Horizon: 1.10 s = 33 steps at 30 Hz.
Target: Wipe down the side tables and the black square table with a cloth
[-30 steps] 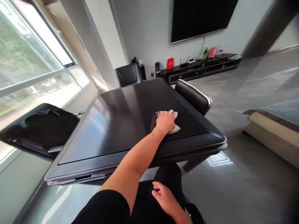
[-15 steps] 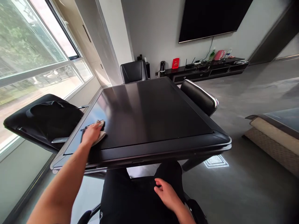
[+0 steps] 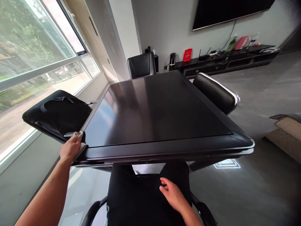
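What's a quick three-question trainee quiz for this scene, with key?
1. Which hand holds the white cloth?
2. True or false: the right hand rests on the dark tabletop.
3. Fill the gap: a wall-mounted ____ hangs above the low black cabinet.

Key:
1. The left hand.
2. False: it rests on the black trousers.
3. Television.
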{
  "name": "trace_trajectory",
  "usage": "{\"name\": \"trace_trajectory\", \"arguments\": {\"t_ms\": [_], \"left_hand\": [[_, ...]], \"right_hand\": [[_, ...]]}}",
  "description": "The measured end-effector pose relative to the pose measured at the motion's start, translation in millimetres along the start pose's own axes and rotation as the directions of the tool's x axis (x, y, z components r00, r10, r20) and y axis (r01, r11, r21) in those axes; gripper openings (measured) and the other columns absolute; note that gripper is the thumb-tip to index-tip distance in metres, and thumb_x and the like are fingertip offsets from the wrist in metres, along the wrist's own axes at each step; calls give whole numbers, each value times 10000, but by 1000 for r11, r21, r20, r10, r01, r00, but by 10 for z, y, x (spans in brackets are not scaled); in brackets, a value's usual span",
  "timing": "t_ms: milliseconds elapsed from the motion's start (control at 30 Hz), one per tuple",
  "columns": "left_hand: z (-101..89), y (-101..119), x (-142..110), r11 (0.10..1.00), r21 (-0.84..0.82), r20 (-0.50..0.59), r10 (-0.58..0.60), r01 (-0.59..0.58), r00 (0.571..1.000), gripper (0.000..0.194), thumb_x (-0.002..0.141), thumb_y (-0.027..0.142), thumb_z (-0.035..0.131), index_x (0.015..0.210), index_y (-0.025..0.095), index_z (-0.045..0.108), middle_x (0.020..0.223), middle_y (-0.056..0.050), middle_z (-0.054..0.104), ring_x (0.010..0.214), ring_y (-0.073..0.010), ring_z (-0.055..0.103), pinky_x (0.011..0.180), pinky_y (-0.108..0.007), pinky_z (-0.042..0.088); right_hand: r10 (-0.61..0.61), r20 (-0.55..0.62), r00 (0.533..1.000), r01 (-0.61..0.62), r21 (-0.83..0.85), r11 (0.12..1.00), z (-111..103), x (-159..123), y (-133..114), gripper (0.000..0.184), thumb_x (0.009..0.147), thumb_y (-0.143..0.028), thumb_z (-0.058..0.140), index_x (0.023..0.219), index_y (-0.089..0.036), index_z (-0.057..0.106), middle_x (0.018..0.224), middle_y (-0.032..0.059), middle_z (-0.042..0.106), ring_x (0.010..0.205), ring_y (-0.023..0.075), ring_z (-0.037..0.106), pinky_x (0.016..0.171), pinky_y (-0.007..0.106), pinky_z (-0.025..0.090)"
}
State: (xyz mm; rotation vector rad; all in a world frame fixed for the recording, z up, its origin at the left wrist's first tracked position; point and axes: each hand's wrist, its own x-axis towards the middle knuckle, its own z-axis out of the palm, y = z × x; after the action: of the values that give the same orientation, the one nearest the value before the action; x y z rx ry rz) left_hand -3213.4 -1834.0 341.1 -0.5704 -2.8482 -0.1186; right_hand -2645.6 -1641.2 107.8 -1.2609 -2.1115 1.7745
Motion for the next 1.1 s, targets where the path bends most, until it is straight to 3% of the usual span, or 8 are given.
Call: {"name": "trace_trajectory", "arguments": {"t_ms": [67,167,367,567,733,833,967,1100], "left_hand": [[-21,202,-168,999,-44,42,17,-15,999,712,1114,631,301,1595,322,725,1649,-43,722,1340,-362,727,1073,-453,592],[-19,580,-491,985,-122,-4,119,-119,993,678,1134,528,326,1541,205,761,1675,-155,690,1521,-400,636,1221,-535,544],[-48,1589,-1209,918,-164,-104,349,-362,931,537,1144,341,441,1536,167,764,1713,-147,668,1655,-363,548,1422,-540,392],[-201,2711,-1968,694,-227,-148,668,-683,729,468,1130,305,565,1562,274,741,1739,-104,651,1676,-335,531,1439,-583,388],[-337,3472,-2346,520,-270,-143,811,-810,568,490,1159,453,576,1594,274,712,1745,-89,641,1680,-351,511,1437,-566,390],[-385,3642,-2344,455,-312,-135,848,-834,512,535,1147,557,611,1592,278,716,1743,-87,636,1676,-345,507,1442,-540,380],[-412,3606,-2286,476,-333,-121,835,-814,537,851,1063,760,677,1779,327,524,1903,-138,402,1727,-410,416,1427,-662,362],[-422,3525,-2281,485,-264,-68,853,-834,517,704,1121,708,583,1769,435,541,1892,-88,414,1734,-473,355,1381,-777,355]], "right_hand": [[9,-4,1000,-9,10,1000,-15,-2,-9,608,984,-412,665,1535,-170,754,1534,183,789,1224,300,812,1148,449,613],[20,-11,1000,-20,7,1000,-23,6,-11,629,972,-435,649,1528,-162,754,1520,188,794,1210,299,814,1151,455,614],[7,26,1000,-8,35,999,-27,35,59,742,943,-552,601,1548,-143,733,1537,208,781,1211,308,824,1154,450,621],[-6,9,1000,5,82,997,9,143,250,861,883,-697,589,1530,-149,737,1525,241,784,1147,338,850,1127,488,642],[-17,-3,1000,17,22,1000,16,199,284,768,889,-652,570,1475,-193,758,1478,209,820,1140,334,863,1110,477,643],[0,8,1000,0,-7,1000,-5,181,223,701,902,-608,565,1447,-215,766,1466,189,832,1170,329,864,1120,462,641],[19,23,1000,-18,-13,1000,-43,135,135,705,902,-593,571,1455,-198,756,1489,206,816,1186,335,863,1108,464,653],[58,45,997,-57,-9,998,-75,100,87,688,929,-598,568,1481,-225,740,1537,186,796,1283,337,837,1124,475,654]]}}
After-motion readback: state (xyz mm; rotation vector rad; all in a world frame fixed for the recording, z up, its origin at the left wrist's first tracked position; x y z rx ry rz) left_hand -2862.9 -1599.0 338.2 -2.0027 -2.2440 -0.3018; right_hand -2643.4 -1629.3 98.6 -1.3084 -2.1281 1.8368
